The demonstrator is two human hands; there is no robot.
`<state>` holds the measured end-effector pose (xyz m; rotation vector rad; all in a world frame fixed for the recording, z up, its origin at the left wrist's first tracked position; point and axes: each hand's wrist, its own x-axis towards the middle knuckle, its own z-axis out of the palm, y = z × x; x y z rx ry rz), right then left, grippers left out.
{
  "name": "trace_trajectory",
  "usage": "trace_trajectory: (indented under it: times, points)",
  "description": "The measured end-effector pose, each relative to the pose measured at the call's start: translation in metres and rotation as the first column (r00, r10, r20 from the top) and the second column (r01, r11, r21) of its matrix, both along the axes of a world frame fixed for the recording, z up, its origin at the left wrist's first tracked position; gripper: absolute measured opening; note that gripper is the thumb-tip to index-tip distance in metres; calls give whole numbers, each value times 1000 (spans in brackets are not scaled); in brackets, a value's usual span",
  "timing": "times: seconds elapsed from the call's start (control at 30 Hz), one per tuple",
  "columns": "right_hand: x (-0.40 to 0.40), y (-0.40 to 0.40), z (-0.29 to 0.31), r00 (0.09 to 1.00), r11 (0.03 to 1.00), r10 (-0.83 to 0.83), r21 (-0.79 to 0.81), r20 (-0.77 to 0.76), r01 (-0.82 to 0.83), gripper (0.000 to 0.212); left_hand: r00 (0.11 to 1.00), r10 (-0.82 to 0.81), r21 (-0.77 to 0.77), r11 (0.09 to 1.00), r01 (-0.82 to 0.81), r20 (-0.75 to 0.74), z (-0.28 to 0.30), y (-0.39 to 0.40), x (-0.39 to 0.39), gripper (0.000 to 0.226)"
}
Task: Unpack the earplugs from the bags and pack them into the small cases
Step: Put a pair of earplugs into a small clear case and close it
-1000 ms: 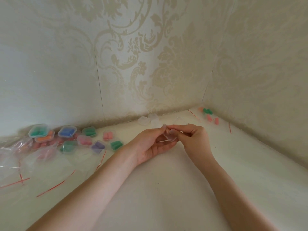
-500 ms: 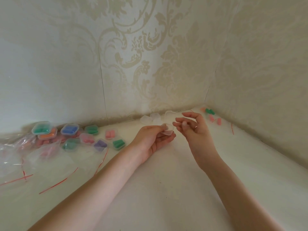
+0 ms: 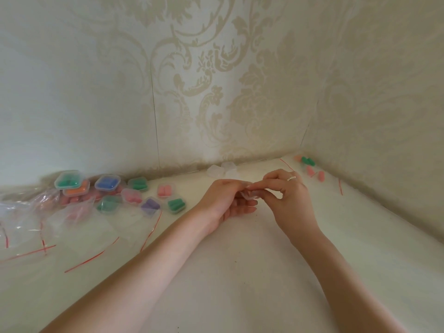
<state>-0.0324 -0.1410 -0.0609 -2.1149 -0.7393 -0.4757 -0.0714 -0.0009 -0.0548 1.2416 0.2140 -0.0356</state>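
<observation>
My left hand (image 3: 225, 198) holds a small clear plastic case (image 3: 248, 195) in its fingertips above the white tabletop. My right hand (image 3: 287, 195), with a ring on one finger, pinches the same case from the right. The case looks empty, though fingers hide much of it. Loose earplugs (image 3: 310, 165), pink and green, lie in the far right corner. Two or three empty clear cases (image 3: 222, 169) sit by the back wall behind my hands. Several filled cases (image 3: 134, 193) with green, blue, orange, pink and purple earplugs lie at the left.
Crumpled clear bags with red seal strips (image 3: 38, 224) cover the left side of the table. Wallpapered walls close in the table at the back and right. A red strip (image 3: 340, 186) lies near the right wall.
My right hand pulled away from the case half a second ago and has come back, pinching it again beside my left hand.
</observation>
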Motion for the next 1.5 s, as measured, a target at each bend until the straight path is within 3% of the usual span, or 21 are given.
trace_trajectory:
  times: [0.17,0.3,0.43,0.6,0.73,0.9,1.03,1.1,1.17,1.27,1.33,1.4,1.5]
  points:
    - [-1,1,-2,999,1000,4,13,49,-4,23,1000,-12,-30,999,11,-8,1,1,0,19]
    - [-1,5,1,990,978,-70,188,-125,93,32,1000,-18,-26,999,18,-12,1,-1,1,16]
    - [-7,6,0,970,967,34,254,-239,29,33,1000,-9,-72,997,9,-5,-2,-1,3,22]
    - [-9,5,-3,980,993,55,114,-191,-34,21,996,45,-259,964,-63,-78,-4,6,9,35]
    - [-10,7,-3,980,992,69,121,-184,-48,23,1000,6,-199,980,-3,15,-7,9,8,12]
    - [-13,10,-2,976,985,121,147,-182,-95,25,992,112,-149,983,-103,53,-7,9,6,35]
    - [-17,17,-5,982,990,142,7,-129,-142,36,992,104,194,974,-115,68,-3,5,-3,25]
    - [-21,22,-6,985,993,112,39,-135,-107,37,988,99,443,885,-143,122,1,3,-12,18]
    - [-27,29,-4,984,994,76,91,-159,-62,37,976,102,687,696,-209,194,9,6,-21,19]
    - [-38,46,1,963,989,101,129,-249,-71,43,993,91,986,143,-81,68,38,18,-37,23]
    - [-42,62,5,957,987,156,85,-244,-140,35,988,146,993,-101,55,-40,48,27,-56,29]
    - [-46,84,15,953,975,219,3,-210,-223,26,985,161,969,-229,96,-59,40,33,-86,31]
    - [-49,131,26,934,946,296,-75,-199,-315,21,973,211,909,-378,174,-99,16,45,-125,54]
